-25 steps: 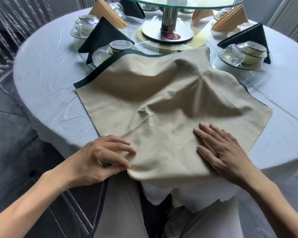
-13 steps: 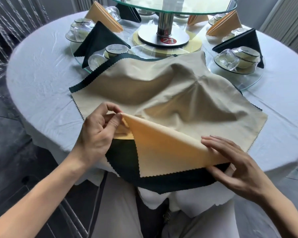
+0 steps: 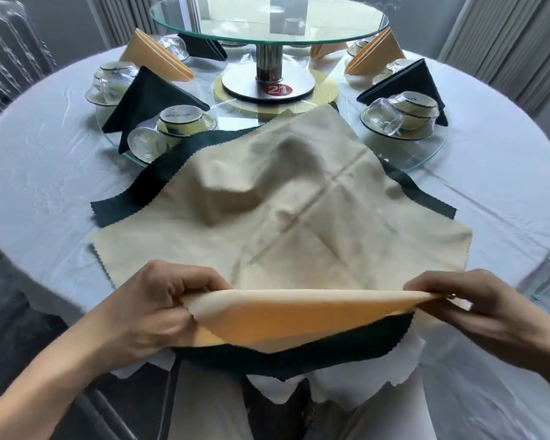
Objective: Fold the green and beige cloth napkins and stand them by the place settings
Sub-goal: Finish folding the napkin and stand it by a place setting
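Two hands: left hand [image 3: 154, 308] and right hand [image 3: 477, 308] each pinch the beige napkin [image 3: 283, 217]
Fold line: runs left-right
Green napkin [image 3: 299, 357]: under beige, hangs off the worktop [image 3: 45, 173] edge

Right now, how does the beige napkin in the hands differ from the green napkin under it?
The beige napkin lies on top, its near edge lifted; the green napkin lies flat beneath, showing only at the borders. The left hand and right hand pinch the beige one, not the green. Both have zigzag edges.
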A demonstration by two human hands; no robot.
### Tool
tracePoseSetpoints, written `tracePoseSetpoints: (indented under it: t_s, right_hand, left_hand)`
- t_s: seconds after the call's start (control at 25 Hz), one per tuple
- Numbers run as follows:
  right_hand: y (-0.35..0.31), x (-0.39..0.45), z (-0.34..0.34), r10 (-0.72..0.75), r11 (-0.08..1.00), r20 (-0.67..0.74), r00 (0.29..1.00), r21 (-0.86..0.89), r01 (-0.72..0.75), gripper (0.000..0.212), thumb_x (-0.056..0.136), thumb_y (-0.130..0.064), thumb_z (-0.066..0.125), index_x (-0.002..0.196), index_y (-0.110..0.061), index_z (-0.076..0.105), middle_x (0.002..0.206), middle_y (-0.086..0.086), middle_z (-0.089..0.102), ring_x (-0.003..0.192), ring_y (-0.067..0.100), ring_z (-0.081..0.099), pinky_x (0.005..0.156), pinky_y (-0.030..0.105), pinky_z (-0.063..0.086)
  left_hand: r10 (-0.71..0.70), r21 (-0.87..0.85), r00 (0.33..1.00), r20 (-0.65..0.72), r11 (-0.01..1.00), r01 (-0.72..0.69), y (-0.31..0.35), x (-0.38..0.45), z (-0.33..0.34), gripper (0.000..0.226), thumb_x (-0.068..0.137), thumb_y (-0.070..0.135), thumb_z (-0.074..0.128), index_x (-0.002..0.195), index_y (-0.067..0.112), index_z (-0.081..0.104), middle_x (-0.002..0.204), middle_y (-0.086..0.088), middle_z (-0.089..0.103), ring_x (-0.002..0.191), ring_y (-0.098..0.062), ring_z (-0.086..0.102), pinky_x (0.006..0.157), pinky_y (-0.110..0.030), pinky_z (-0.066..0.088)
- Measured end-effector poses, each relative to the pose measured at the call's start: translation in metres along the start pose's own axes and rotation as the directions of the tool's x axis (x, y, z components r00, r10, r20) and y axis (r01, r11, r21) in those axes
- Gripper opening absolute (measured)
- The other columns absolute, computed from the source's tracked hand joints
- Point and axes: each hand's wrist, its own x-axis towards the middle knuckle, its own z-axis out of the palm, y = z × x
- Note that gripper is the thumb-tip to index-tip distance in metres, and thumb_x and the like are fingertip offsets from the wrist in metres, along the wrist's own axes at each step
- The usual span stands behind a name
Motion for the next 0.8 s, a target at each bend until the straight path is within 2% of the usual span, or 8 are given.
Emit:
tracePoseSetpoints:
  t_s: [0.16, 0.28, 0.4, 0.44, 0.52, 0.6, 0.68, 0.8]
  right_hand:
    - [-0.013, 0.001, -0.028, 0.049, 0.986, 0.176, 0.983, 0.148, -0.075, 0.014, 0.089, -0.012, 0.059, 0.093, -0.018, 0.071, 0.077, 0.003, 0.070, 0.073, 0.017, 0.064, 0.065, 0.031, 0.045]
    - [0.004, 0.041, -0.022, 0.325, 0.940, -0.146, 0.934, 0.158, -0.302, 0.032, 0.095, -0.032, 0.060, 0.071, -0.011, 0.057, 0.059, -0.007, 0.055, 0.060, 0.017, 0.044, 0.054, 0.028, 0.030]
    - [0.015, 0.068, 0.002, 0.404, 0.867, -0.427, 0.809, -0.103, -0.487, 0.018, 0.091, -0.039, 0.062, 0.098, -0.022, 0.064, 0.090, -0.006, 0.067, 0.082, 0.018, 0.061, 0.073, 0.032, 0.047]
    - [0.012, 0.067, 0.014, 0.335, 0.868, -0.463, 0.821, -0.187, -0.460, 0.024, 0.089, -0.036, 0.064, 0.110, -0.024, 0.062, 0.104, -0.005, 0.068, 0.094, 0.020, 0.062, 0.083, 0.037, 0.047]
    - [0.002, 0.055, 0.033, 0.087, 0.906, -0.473, 0.877, -0.329, -0.267, 0.033, 0.086, -0.035, 0.063, 0.116, -0.022, 0.060, 0.117, -0.004, 0.063, 0.106, 0.023, 0.058, 0.089, 0.042, 0.043]
    - [-0.003, 0.036, 0.049, -0.088, 0.924, -0.295, 0.951, -0.382, -0.033, 0.037, 0.085, -0.042, 0.060, 0.117, -0.024, 0.061, 0.126, -0.009, 0.059, 0.117, 0.016, 0.053, 0.095, 0.036, 0.038]
    - [0.005, 0.019, 0.061, -0.066, 0.906, -0.072, 0.995, -0.422, 0.029, 0.048, 0.089, -0.054, 0.052, 0.132, -0.034, 0.054, 0.144, -0.016, 0.047, 0.135, 0.010, 0.040, 0.107, 0.032, 0.030]
    - [0.035, 0.006, 0.058, 0.050, 0.863, -0.083, 0.995, -0.498, -0.085, 0.055, 0.096, -0.064, 0.027, 0.144, -0.043, 0.040, 0.156, -0.020, 0.029, 0.146, 0.005, 0.022, 0.117, 0.036, 0.016]
  left_hand:
    - [-0.030, -0.069, 0.991, 0.129, 0.997, 0.039, 0.015, 0.017, -0.017, 0.014, 0.081, 0.022, 0.063, 0.079, 0.026, 0.077, 0.067, -0.001, 0.070, 0.055, -0.021, 0.063, 0.045, -0.033, 0.047]
    - [-0.130, 0.150, 0.980, -0.151, 0.977, 0.152, -0.004, 0.071, -0.018, 0.019, 0.085, 0.024, 0.058, 0.077, 0.013, 0.071, 0.060, 0.001, 0.060, 0.054, -0.018, 0.053, 0.049, -0.026, 0.037]
    - [-0.042, 0.622, 0.869, -0.493, 0.682, 0.385, -0.024, 0.099, 0.000, 0.027, 0.089, 0.038, 0.063, 0.108, 0.020, 0.065, 0.099, -0.002, 0.067, 0.087, -0.030, 0.062, 0.076, -0.039, 0.043]
    - [0.046, 0.687, 0.887, -0.460, 0.651, 0.323, -0.026, 0.096, 0.009, 0.033, 0.089, 0.040, 0.061, 0.115, 0.020, 0.063, 0.107, -0.003, 0.066, 0.093, -0.031, 0.062, 0.080, -0.042, 0.044]
    - [0.183, 0.667, 0.952, -0.243, 0.744, 0.027, -0.023, 0.076, 0.024, 0.037, 0.087, 0.048, 0.054, 0.113, 0.023, 0.063, 0.110, 0.002, 0.066, 0.095, -0.025, 0.064, 0.081, -0.040, 0.050]
    - [0.194, 0.670, 0.980, 0.034, 0.724, -0.167, -0.026, 0.047, 0.042, 0.046, 0.083, 0.061, 0.054, 0.116, 0.031, 0.061, 0.118, 0.010, 0.064, 0.106, -0.014, 0.061, 0.085, -0.034, 0.052]
    - [0.099, 0.740, 0.979, 0.180, 0.641, -0.201, -0.039, 0.023, 0.052, 0.061, 0.079, 0.068, 0.053, 0.131, 0.035, 0.054, 0.139, 0.010, 0.054, 0.126, -0.012, 0.051, 0.098, -0.030, 0.044]
    - [0.055, 0.701, 0.986, 0.154, 0.697, -0.149, -0.054, 0.004, 0.054, 0.062, 0.092, 0.063, 0.042, 0.149, 0.039, 0.036, 0.160, 0.010, 0.030, 0.149, -0.013, 0.024, 0.116, -0.035, 0.020]
